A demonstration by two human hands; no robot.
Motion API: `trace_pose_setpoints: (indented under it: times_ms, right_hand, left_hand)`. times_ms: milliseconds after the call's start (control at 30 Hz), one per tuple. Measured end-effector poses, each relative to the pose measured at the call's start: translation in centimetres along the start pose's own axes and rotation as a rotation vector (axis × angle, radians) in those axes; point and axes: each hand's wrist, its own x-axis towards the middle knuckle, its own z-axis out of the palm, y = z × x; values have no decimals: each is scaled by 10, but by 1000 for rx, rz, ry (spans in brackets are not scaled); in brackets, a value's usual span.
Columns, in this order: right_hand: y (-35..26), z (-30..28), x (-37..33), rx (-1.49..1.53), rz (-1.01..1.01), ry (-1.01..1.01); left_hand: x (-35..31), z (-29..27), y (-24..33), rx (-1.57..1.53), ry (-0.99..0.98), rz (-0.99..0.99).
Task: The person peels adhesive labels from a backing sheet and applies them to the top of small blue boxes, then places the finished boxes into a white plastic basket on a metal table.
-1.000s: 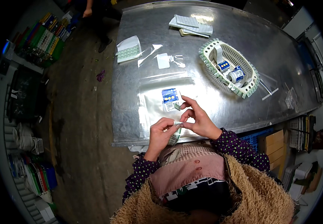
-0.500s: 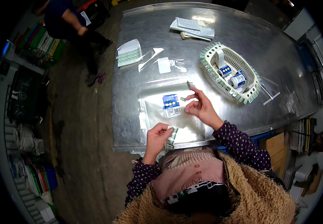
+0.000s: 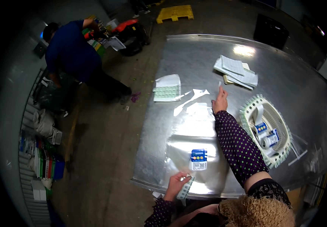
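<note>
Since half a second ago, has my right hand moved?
Yes, your right hand went from beside the blue-and-white label toward the stacked papers.

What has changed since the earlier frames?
The right hand has parted from the left hand and stretched forward, near the paper stack. The co-worker has come further into view. The left hand still pinches the sticker strip; basket and label stay put.

Glossy metal table (image 3: 205, 60), clear plastic bag (image 3: 176, 160)
</note>
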Motion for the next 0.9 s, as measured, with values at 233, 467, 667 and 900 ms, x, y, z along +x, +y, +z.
trace_pose_setpoints:
  times_ms: [233, 467, 667, 900]
  right_hand:
    - [-4, -2, -14, 305, 70, 69]
    - [-72, -162, -148, 804, 10, -234]
    - [-37, -221, -255, 611, -38, -472]
    - [-20, -248, -273, 534, -92, -501]
  left_hand:
    - [3, -10, 12, 54, -31, -103]
    - [9, -27, 12, 192, -14, 45]
    - [-35, -26, 51, -103, -338, 146]
    - [-60, -24, 82, -34, -374, 204]
